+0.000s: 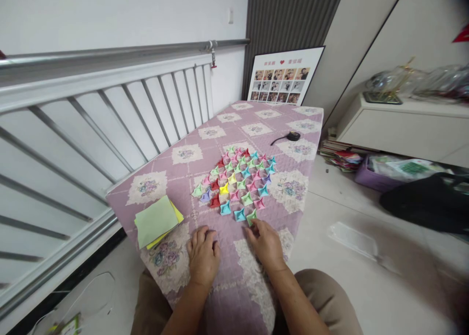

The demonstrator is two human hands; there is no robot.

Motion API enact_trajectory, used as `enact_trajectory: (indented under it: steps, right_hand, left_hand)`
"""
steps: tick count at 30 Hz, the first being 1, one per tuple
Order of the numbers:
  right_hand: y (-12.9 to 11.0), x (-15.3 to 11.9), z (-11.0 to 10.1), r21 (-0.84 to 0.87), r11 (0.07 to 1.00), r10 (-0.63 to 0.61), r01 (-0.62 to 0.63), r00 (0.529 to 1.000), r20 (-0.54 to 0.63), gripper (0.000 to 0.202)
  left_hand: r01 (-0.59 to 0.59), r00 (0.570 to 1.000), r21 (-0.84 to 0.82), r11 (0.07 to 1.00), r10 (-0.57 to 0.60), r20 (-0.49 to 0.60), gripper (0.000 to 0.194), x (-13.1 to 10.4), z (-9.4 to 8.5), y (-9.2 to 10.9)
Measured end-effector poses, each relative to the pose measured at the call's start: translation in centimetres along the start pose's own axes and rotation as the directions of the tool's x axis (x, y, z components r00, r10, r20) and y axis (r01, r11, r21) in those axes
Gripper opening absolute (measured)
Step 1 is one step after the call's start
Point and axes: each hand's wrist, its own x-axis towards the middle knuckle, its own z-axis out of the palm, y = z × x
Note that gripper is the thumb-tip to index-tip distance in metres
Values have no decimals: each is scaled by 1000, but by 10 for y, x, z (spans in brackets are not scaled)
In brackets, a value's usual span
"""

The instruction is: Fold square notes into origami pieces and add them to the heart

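Several small folded paper boats [234,195] in green, pink, red, yellow, blue and purple stand in slanting rows on the flowered tablecloth [227,237]. My right hand [266,243] is at the near end of the rows, its fingertips at the edge of a light green paper boat [251,218]. Its fingers are bent and slightly apart; whether they touch that boat is hard to make out. Palm down on the cloth, my left hand [203,256] is empty, with its fingers apart. Left of it lies a stack of green and yellow paper sheets [157,221].
A black tape measure [293,136] with a strap lies toward the far right of the table. White railings [146,115] run along the left edge. Behind the table leans a framed photo board [284,76]. A cabinet [403,129] and a black bag [421,205] are at the right.
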Motion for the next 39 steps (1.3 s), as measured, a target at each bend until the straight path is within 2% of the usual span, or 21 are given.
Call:
enact_trajectory:
  steps: [21,39]
  right_hand:
    - [3,2,4,-68,997,-24,25,1000,13,20]
    - [3,4,3,-29,999,-19,20,999,25,19]
  left_hand:
    - [-6,1000,9,1000,5,16,29,1,-2,1]
    - [-14,1000,29,999,14,4,28,0,-1,0]
